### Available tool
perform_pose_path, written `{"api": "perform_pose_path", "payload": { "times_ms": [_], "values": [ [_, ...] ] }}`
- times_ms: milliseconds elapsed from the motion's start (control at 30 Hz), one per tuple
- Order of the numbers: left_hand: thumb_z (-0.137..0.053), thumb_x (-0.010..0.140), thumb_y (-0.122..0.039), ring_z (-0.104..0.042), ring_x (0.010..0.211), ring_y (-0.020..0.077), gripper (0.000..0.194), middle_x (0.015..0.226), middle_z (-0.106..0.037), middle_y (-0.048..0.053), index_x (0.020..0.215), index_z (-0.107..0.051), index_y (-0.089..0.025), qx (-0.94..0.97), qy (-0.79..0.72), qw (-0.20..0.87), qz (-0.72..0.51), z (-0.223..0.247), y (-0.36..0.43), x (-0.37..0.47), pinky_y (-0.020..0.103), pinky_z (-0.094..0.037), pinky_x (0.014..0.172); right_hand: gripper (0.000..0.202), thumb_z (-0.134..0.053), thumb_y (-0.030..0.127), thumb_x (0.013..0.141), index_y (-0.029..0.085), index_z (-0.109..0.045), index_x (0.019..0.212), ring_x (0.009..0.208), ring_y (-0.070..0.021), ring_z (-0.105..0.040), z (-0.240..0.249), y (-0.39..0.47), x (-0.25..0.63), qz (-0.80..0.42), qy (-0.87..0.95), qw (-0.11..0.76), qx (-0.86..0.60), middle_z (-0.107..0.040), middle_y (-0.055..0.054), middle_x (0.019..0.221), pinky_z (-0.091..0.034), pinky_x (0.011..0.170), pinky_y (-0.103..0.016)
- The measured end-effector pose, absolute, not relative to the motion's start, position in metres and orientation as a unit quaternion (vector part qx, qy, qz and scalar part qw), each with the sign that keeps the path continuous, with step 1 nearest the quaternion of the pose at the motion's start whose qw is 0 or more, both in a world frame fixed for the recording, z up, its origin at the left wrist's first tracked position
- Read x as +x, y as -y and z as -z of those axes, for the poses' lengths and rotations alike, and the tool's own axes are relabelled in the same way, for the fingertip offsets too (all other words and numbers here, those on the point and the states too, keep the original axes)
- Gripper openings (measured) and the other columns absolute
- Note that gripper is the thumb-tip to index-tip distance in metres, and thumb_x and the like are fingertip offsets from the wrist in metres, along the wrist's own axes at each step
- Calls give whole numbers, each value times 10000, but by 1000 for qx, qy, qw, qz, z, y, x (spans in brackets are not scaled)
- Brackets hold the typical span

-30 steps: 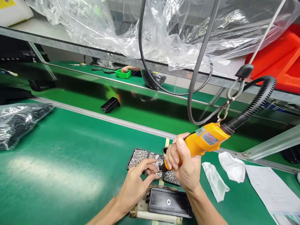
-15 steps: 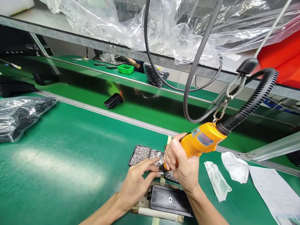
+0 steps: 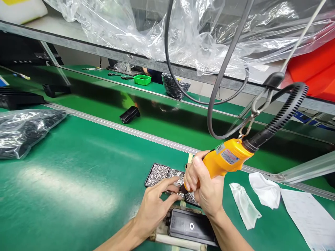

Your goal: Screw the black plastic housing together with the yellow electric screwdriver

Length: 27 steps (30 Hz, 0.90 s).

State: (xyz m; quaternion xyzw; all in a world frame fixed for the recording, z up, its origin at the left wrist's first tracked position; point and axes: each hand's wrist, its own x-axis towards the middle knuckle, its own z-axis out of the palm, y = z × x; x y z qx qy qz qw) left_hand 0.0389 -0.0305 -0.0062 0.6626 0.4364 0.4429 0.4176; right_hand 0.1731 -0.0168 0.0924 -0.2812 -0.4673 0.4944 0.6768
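Note:
My right hand [image 3: 205,184] is wrapped round a yellow electric screwdriver [image 3: 227,157], tilted with its black tip down to the left. The tip meets the fingers of my left hand [image 3: 157,200], over the small-parts trays. My left thumb and fingers close on something small and shiny by the tip, too small to name. One black tray [image 3: 157,175] holds small metal pieces, a middle tray is partly covered by my fingers, and another tray [image 3: 192,198] shows beside my right hand. Below, a black rectangular housing [image 3: 183,226] with a metal ring [image 3: 192,226] on it lies in a fixture [image 3: 180,240].
A hook and cord hold up the screwdriver's cable [image 3: 290,104]. White cloths [image 3: 244,205] and a paper sheet [image 3: 309,216] lie right. A plastic bag of black parts [image 3: 28,132] is left. Overhead runs a shelf [image 3: 104,52] with plastic sheeting. Behind stands a green basket [image 3: 142,80].
The view has shifted slightly, so the scene sits a little lower and further right. Both hands stay together at the trays, the screwdriver still in my right hand.

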Motion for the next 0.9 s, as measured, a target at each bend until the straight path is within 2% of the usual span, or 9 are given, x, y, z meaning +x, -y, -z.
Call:
{"api": "perform_pose_path", "payload": {
  "times_ms": [200,300,433,567,667,800,900],
  "values": [
    [-773,822,-143,-711,950,157,451,1053,-728,12,1249,-668,-247,701,-399,384,-450,-2,28,36,250,-562,884,215,-637,305,1035,208,-506,895,392,-62,-347,-97,15,175,-480,470,687,-276,-383,103,542,-390,385,-176],
    [-786,838,-217,-678,1007,188,437,1090,-724,44,1255,-660,-238,722,-382,356,-453,-9,29,30,309,-548,923,209,-642,289,1026,210,-501,894,391,-66,-339,-99,6,183,-452,474,699,-286,-381,103,544,-381,375,-177],
    [-742,888,-330,-646,987,209,389,1041,-723,56,1252,-643,-235,766,-319,369,-419,-15,34,23,363,-547,899,202,-685,281,990,221,-512,905,377,-72,-342,-93,-16,198,-377,478,732,-305,-389,108,537,-372,360,-177],
    [-836,773,-467,-630,968,227,621,1075,-698,68,1292,-598,-225,824,-235,377,-351,-17,41,23,385,-561,860,201,-713,283,966,216,-532,911,373,-76,-362,-78,-42,210,-311,478,755,-323,-409,105,528,-373,361,-181],
    [-877,718,-472,-623,1022,251,724,1122,-696,78,1320,-568,-215,854,-211,349,-324,-17,42,25,413,-558,903,237,-735,320,949,211,-529,902,380,-77,-364,-65,-56,212,-303,473,757,-333,-416,100,535,-377,361,-184],
    [-846,755,-452,-622,1049,263,707,1173,-700,71,1352,-545,-220,880,-195,309,-304,-16,39,27,436,-548,952,286,-757,376,930,210,-526,897,385,-78,-376,-49,-63,209,-314,473,743,-354,-425,95,543,-386,368,-186],
    [-783,812,-482,-634,997,246,619,1148,-712,61,1325,-559,-217,883,-178,288,-325,-17,36,28,396,-567,900,313,-763,400,924,209,-519,882,379,-78,-376,-41,-65,207,-320,473,736,-364,-428,94,538,-380,361,-182]
  ]
}}
